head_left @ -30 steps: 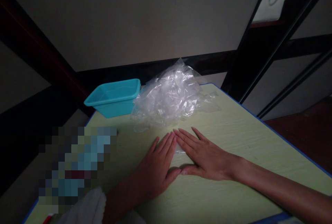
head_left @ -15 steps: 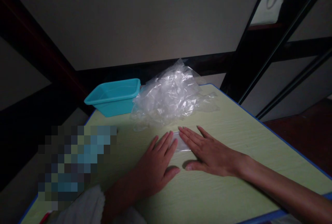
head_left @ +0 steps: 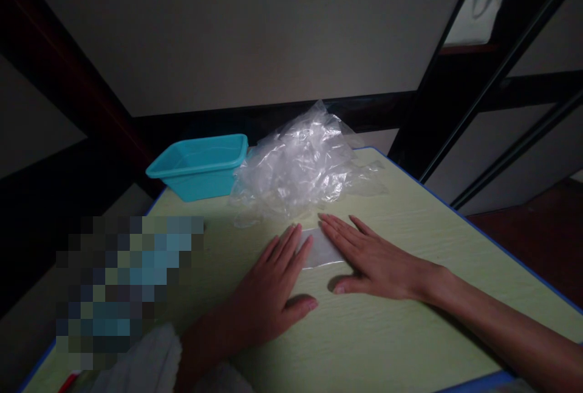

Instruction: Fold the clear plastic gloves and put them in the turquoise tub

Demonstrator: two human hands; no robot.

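Observation:
A small, flat piece of clear plastic (head_left: 320, 249) lies on the pale green table (head_left: 382, 344). The fingers of my left hand (head_left: 273, 293) rest flat on its left end, with the thumb stretched toward the right. On its right end lie the outstretched fingers of my right hand (head_left: 368, 256), the thumb spread apart below. Neither hand grasps anything. Just beyond my fingertips sits a crumpled heap of clear plastic bags (head_left: 305, 165).
A turquoise basin (head_left: 200, 180) stands at the table's back left, touching or close to the plastic heap. Pixelated blur covers something at the left edge. A wall rises behind the table. A white bag (head_left: 476, 10) shows at the upper right.
My hands have moved slightly apart, my right hand a little to the right and away from me. More of the flat plastic piece shows between them.

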